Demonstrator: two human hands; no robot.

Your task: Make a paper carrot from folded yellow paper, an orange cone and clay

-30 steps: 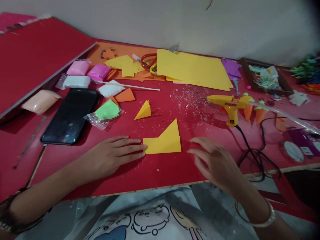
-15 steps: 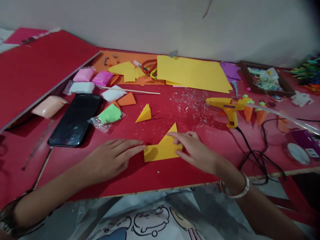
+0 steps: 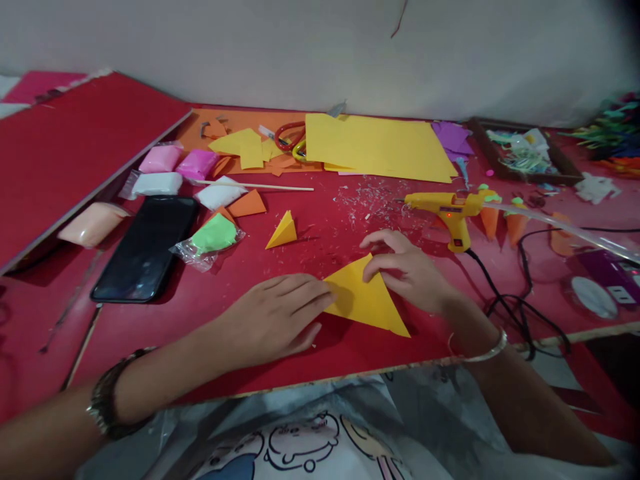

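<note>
A folded piece of yellow paper [image 3: 363, 300] lies on the red table near its front edge, pointed at the top and at the lower right. My left hand [image 3: 280, 317] rests over its left corner with fingers stretched out and the thumb apart; that corner is hidden. Curled fingers of my right hand [image 3: 407, 273] hold the paper's upper corner. Just beyond my left hand stands a small folded yellow paper cone [image 3: 283, 231].
A yellow glue gun [image 3: 453, 210] with a lit red light lies at right, its black cord trailing. Left are a phone [image 3: 147, 247] and several clay packets [image 3: 215, 235]. Yellow sheets [image 3: 380, 147], scissors [image 3: 290, 137] and a scrap tray [image 3: 560, 175] line the back.
The yellow paper has turned and changed shape, its left strip no longer showing. My left hand has moved right onto it; my right hand has shifted up to its upper corner.
</note>
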